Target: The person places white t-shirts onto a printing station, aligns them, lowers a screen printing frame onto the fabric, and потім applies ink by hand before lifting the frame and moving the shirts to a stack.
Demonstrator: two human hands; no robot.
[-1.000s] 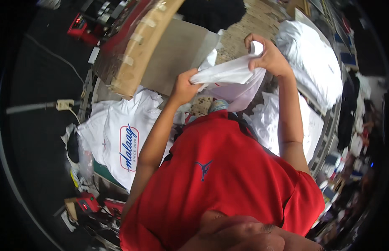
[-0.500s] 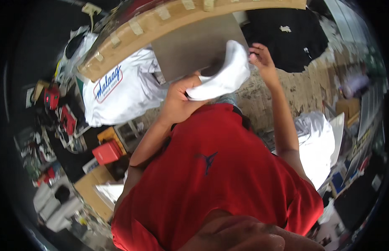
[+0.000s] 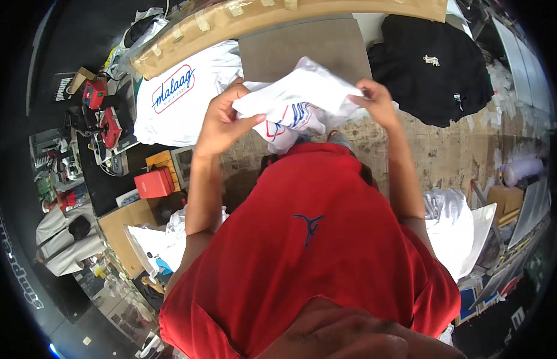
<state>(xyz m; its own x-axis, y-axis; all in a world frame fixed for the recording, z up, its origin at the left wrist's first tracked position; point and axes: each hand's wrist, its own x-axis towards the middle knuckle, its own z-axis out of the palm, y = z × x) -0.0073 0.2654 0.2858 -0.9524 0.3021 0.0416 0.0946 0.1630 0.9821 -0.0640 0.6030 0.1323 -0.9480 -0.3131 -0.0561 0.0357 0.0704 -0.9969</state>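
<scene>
Between my hands hangs a white T-shirt, folded over and bunched, with part of a blue and red print showing on its lower fold. My left hand grips its left end, thumb stretched along the edge. My right hand pinches its right corner between thumb and fingers. Just beyond the cloth lies a flat grey-brown board. Another white T-shirt with a blue script print in a red outline lies spread out to the left. A black T-shirt with a small pale print rests to the right.
A long cardboard box with tape strips runs along the far side. Red devices and a red box stand at the left. A white plastic bag sits low right, beside a worn wooden surface.
My right hand was apart from the white T-shirt and now holds its corner. The T-shirt has been stretched sideways between both hands, showing its print. The view has shifted slightly.
</scene>
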